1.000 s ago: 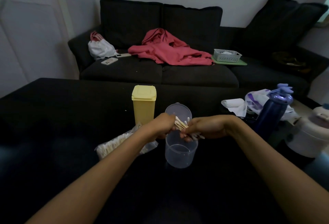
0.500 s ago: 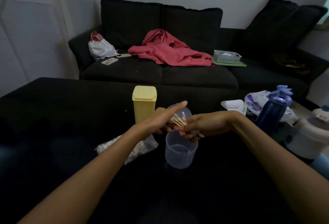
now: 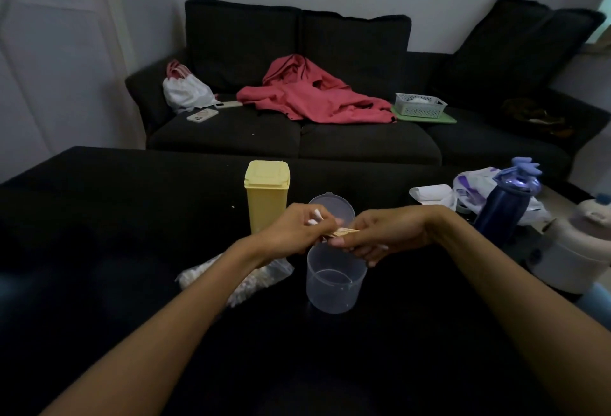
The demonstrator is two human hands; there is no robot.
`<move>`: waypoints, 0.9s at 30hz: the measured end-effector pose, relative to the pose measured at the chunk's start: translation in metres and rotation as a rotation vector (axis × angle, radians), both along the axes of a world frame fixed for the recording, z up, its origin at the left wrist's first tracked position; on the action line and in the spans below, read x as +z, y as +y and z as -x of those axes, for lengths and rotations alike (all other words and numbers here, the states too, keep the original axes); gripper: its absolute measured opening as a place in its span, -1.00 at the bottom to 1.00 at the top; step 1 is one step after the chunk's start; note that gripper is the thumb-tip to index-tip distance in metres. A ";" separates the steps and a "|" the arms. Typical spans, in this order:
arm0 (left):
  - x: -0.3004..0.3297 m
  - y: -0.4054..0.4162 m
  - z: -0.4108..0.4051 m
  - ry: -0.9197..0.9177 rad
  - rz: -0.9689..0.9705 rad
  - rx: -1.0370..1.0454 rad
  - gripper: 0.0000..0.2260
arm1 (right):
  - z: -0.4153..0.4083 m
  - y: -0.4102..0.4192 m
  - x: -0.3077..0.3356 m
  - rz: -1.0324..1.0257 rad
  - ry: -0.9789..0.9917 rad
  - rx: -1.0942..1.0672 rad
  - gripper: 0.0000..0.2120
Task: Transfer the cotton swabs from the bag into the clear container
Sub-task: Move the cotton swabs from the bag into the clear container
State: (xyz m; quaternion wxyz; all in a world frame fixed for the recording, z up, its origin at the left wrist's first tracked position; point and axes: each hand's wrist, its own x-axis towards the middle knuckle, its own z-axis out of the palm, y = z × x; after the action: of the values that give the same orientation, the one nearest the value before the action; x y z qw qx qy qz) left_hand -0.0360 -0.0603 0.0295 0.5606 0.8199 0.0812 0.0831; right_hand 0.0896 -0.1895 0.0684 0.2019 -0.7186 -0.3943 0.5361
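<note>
A clear plastic container (image 3: 334, 286) stands open on the black table, its clear lid (image 3: 334, 205) lying just behind it. Both my hands hold a small bundle of wooden-stick cotton swabs (image 3: 344, 232) above the container's rim. My left hand (image 3: 297, 229) curls round the bundle's left end, where white tips show. My right hand (image 3: 377, 237) pinches the right end. The plastic bag of cotton swabs (image 3: 254, 280) lies on the table under my left forearm, left of the container.
A yellow lidded box (image 3: 267, 196) stands behind my left hand. At the right are a dark blue bottle (image 3: 506, 207), a white pot (image 3: 575, 250) and white bags (image 3: 469, 187). The dark sofa (image 3: 297, 138) behind the black table (image 3: 99, 217) carries a red garment, a phone and a basket.
My left hand, which had its fingers stretched out half a second ago, has closed again round the swab bundle. The bundle now lies more level between both hands.
</note>
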 end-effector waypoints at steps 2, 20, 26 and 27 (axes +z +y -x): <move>0.001 0.000 0.001 -0.022 0.016 -0.005 -0.83 | -0.004 0.000 -0.004 -0.033 -0.028 -0.038 -0.74; -0.024 -0.014 -0.018 -0.067 0.060 0.321 -0.84 | 0.033 0.022 -0.046 -0.463 0.158 -1.014 -0.44; -0.026 -0.029 -0.034 -0.074 0.173 0.495 -0.80 | 0.045 0.038 -0.058 -0.708 -0.012 -1.232 -0.70; -0.026 -0.031 -0.037 -0.056 0.197 0.503 -0.77 | 0.045 0.038 -0.060 -0.767 -0.046 -1.233 -0.73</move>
State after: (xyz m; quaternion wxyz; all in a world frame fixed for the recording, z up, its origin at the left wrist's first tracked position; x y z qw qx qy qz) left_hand 0.0005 -0.0916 0.0034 0.6015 0.7127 0.2744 0.2343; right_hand 0.0446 -0.1515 0.0084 0.6967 -0.7000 -0.0818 0.1336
